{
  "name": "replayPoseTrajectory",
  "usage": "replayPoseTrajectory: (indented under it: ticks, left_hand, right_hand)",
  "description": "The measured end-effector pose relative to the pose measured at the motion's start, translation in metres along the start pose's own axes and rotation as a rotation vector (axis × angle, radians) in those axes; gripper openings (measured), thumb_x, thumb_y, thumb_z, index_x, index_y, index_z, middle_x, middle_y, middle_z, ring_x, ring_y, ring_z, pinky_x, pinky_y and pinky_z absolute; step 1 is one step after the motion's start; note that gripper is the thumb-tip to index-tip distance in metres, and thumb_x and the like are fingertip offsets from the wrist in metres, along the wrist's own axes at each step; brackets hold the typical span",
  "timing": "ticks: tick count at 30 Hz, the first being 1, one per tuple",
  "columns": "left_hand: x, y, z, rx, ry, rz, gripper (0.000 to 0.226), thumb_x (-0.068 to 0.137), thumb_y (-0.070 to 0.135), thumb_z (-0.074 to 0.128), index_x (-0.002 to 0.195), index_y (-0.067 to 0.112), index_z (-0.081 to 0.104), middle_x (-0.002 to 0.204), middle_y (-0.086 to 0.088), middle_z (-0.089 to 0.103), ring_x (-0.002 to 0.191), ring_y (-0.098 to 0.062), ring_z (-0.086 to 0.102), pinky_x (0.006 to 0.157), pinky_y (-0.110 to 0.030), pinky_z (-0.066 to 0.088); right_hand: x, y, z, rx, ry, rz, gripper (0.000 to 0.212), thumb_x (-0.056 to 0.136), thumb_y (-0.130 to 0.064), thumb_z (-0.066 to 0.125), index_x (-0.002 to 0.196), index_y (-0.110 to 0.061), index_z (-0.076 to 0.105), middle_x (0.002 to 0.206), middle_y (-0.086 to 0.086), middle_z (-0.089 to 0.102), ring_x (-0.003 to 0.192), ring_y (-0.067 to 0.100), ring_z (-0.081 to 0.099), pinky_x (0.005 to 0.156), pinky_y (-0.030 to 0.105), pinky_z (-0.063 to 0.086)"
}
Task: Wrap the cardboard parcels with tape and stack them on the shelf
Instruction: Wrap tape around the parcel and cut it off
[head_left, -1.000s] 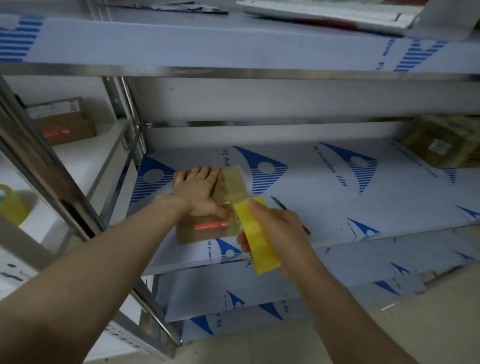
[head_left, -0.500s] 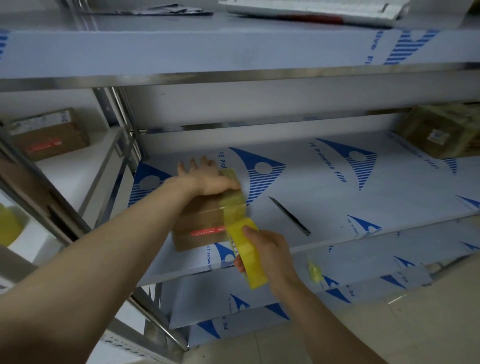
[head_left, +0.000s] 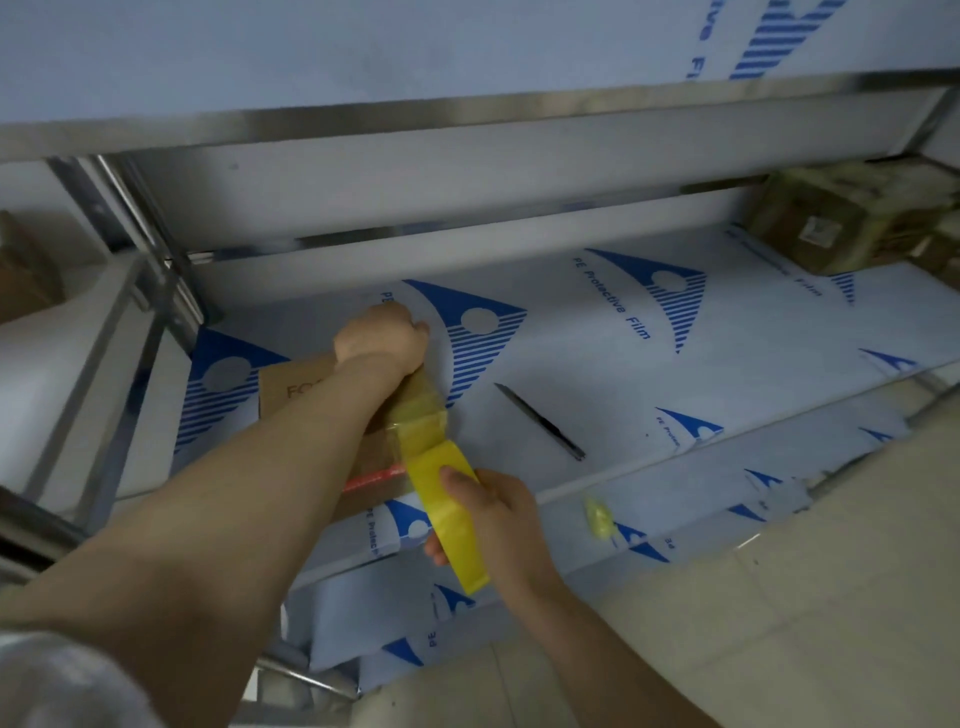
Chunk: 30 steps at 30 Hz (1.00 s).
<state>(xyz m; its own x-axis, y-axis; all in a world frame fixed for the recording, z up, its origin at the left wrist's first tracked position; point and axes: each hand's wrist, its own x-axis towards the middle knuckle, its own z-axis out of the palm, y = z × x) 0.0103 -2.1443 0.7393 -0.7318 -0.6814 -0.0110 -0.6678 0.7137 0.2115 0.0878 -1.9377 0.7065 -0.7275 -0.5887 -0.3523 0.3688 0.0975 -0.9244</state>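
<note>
Steel shelving unit, middle shelf (head_left: 675, 405) lined with white protective film printed with blue triangles; tiled floor below. Head view: one cardboard parcel (head_left: 296, 389) lies on the shelf near its left front, largely covered by the left forearm. The left hand (head_left: 382, 335) has its fingers curled over the parcel's far end, gripping it. The right hand (head_left: 504, 525) is wrapped round a yellow tape roll (head_left: 441, 499) just off the shelf's front edge. A tape strip (head_left: 418, 415) runs taut from roll to parcel. A slim dark cutter (head_left: 540, 421) lies on the shelf, right of the parcel. Taped parcels (head_left: 831, 223) sit at the shelf's right rear. A tape wad (head_left: 597, 514) lies on the lower shelf.
</note>
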Motion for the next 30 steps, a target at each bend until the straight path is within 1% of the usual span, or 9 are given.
replayPoseTrajectory:
  ticks: [4,7,9,10,14,18,20,24,30]
  left_hand:
    - [-0.002,0.000,-0.003,-0.073,0.034,-0.054,0.049,0.100,0.045,0.025,0.101,0.010,0.059,0.099,-0.013,0.062,0.083,-0.027,0.056,0.068,-0.033,0.042]
    - [-0.013,0.004,-0.001,0.061,0.103,0.057,0.040,0.102,0.036,0.032,0.121,0.010,0.056,0.093,-0.012,0.060,0.078,-0.026,0.056,0.061,-0.029,0.038]
    - [-0.017,0.009,-0.001,0.128,0.113,0.108,0.055,0.101,0.047,0.027,0.091,0.004,0.060,0.094,-0.014,0.064,0.071,-0.024,0.053,0.056,-0.025,0.033]
    - [-0.018,0.012,-0.002,0.107,0.050,0.093,0.059,0.100,0.052,0.024,0.086,0.006,0.059,0.102,-0.016,0.065,0.075,-0.024,0.053,0.059,-0.027,0.036]
    - [-0.023,0.019,0.000,0.262,-0.177,0.140,0.072,0.086,0.066,0.032,0.139,0.018,0.044,0.146,-0.014,0.036,0.131,-0.033,0.034,0.103,-0.044,0.028]
    - [-0.031,0.014,0.001,0.171,0.010,0.172,0.055,0.097,0.050,0.030,0.117,0.009,0.062,0.119,-0.014,0.059,0.108,-0.031,0.054,0.082,-0.034,0.037]
    - [-0.036,0.016,-0.002,0.168,0.069,0.147,0.061,0.098,0.053,0.024,0.119,0.009,0.061,0.119,-0.015,0.059,0.111,-0.031,0.054,0.093,-0.037,0.038]
    - [-0.052,0.018,0.000,0.269,-0.133,0.049,0.098,0.080,0.081,0.021,0.150,0.013,0.017,0.156,-0.023,0.008,0.144,-0.038,0.002,0.111,-0.059,-0.007]
    - [-0.050,0.015,-0.001,0.300,-0.079,0.073,0.059,0.091,0.051,0.031,0.136,0.015,0.046,0.145,-0.019,0.033,0.129,-0.038,0.031,0.106,-0.050,0.024]
  right_hand:
    - [0.001,-0.002,0.002,-0.015,-0.008,0.000,0.030,0.091,-0.027,0.061,0.079,0.000,0.061,0.052,0.014,0.061,0.042,0.020,0.060,0.047,0.027,0.050]
    - [0.001,-0.001,0.001,-0.022,-0.015,-0.004,0.029,0.091,-0.027,0.061,0.076,-0.002,0.060,0.052,0.015,0.062,0.042,0.021,0.060,0.049,0.029,0.051]
    - [0.002,-0.002,0.001,-0.032,-0.024,-0.006,0.029,0.091,-0.027,0.060,0.073,-0.004,0.060,0.053,0.015,0.062,0.042,0.021,0.059,0.049,0.028,0.050]
    - [0.002,-0.001,0.001,-0.036,-0.025,-0.006,0.029,0.091,-0.027,0.060,0.073,-0.004,0.060,0.053,0.016,0.062,0.042,0.021,0.059,0.049,0.028,0.050]
    - [0.004,-0.003,0.002,-0.041,-0.021,-0.004,0.031,0.091,-0.027,0.059,0.071,-0.002,0.058,0.053,0.017,0.063,0.042,0.022,0.058,0.049,0.029,0.050]
    - [0.003,-0.004,0.003,-0.066,-0.030,-0.006,0.031,0.091,-0.028,0.058,0.071,-0.003,0.060,0.054,0.016,0.064,0.043,0.022,0.059,0.048,0.028,0.050]
    - [0.004,-0.004,0.002,-0.073,-0.026,-0.005,0.031,0.091,-0.028,0.058,0.072,-0.003,0.060,0.054,0.016,0.064,0.043,0.022,0.059,0.048,0.029,0.050]
    - [0.004,-0.005,0.002,-0.091,-0.029,0.014,0.031,0.090,-0.027,0.058,0.071,-0.003,0.059,0.053,0.016,0.064,0.043,0.022,0.059,0.048,0.029,0.050]
    - [0.006,-0.006,0.005,-0.107,-0.012,0.023,0.031,0.091,-0.029,0.058,0.070,-0.006,0.061,0.053,0.015,0.065,0.044,0.023,0.060,0.054,0.033,0.052]
